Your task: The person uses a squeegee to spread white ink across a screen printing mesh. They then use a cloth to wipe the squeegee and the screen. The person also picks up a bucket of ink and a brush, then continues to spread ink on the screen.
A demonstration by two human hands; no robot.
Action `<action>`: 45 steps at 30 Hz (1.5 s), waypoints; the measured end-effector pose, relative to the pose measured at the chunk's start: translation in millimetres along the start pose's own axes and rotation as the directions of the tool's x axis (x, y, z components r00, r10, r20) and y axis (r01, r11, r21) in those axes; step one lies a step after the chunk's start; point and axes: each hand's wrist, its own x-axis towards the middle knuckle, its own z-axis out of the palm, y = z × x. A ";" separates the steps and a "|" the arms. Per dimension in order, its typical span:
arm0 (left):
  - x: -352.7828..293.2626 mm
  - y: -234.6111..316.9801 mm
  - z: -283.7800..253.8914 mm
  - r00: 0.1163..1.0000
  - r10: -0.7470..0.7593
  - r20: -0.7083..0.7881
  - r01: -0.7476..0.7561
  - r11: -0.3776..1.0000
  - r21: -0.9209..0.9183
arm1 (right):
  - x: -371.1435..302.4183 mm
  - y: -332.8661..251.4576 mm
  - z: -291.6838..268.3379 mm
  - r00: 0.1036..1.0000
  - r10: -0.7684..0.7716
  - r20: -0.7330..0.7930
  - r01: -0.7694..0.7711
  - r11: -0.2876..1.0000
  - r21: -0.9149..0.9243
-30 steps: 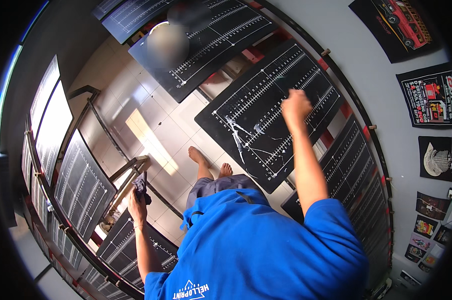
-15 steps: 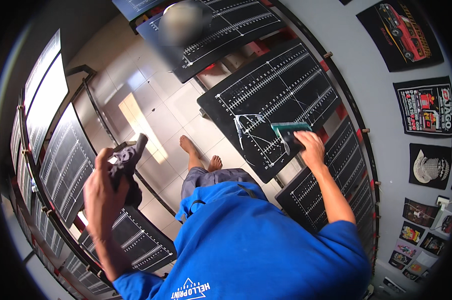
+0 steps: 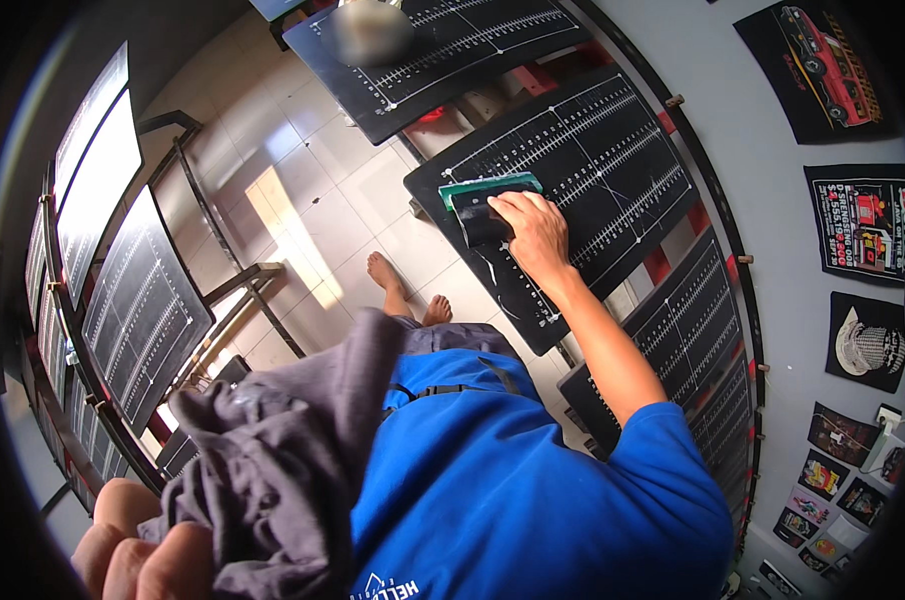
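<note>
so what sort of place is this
Probably a screen-printing workshop: black boards with white scale markings stand in rows, the right hand holds a green-edged squeegee, and dark printed panels hang on the grey wall.

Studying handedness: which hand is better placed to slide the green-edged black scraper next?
Right, likely: the right grip has the scraper over the black rectangular board; the left grip holds crumpled grey cloth off the board.
</note>
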 end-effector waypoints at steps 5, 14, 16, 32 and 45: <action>10.5 2.1 5.0 0.997 0.080 -0.019 -0.079 0.996 0.046 | 11.9 -1.4 7.3 0.997 0.034 -0.073 -0.032 0.999 0.034; -12.9 -43.1 59.0 0.974 -0.102 -0.204 0.093 0.994 -0.056 | -90.4 54.5 -39.7 0.991 0.117 0.065 -0.112 0.990 -0.080; -20.2 -58.2 109.1 0.904 -0.409 -0.126 0.357 0.883 -0.306 | -65.0 69.6 -43.2 0.947 0.319 -0.022 -0.318 0.933 -0.169; -12.2 -67.2 411.5 0.690 -0.674 0.264 0.591 0.313 -0.743 | 14.9 -0.7 6.4 0.982 -0.187 -0.014 0.188 0.979 0.085; -13.1 -66.4 417.4 0.714 -0.675 0.186 0.572 0.408 -0.711 | -148.3 59.2 -104.8 0.933 -0.179 0.311 0.173 0.984 0.044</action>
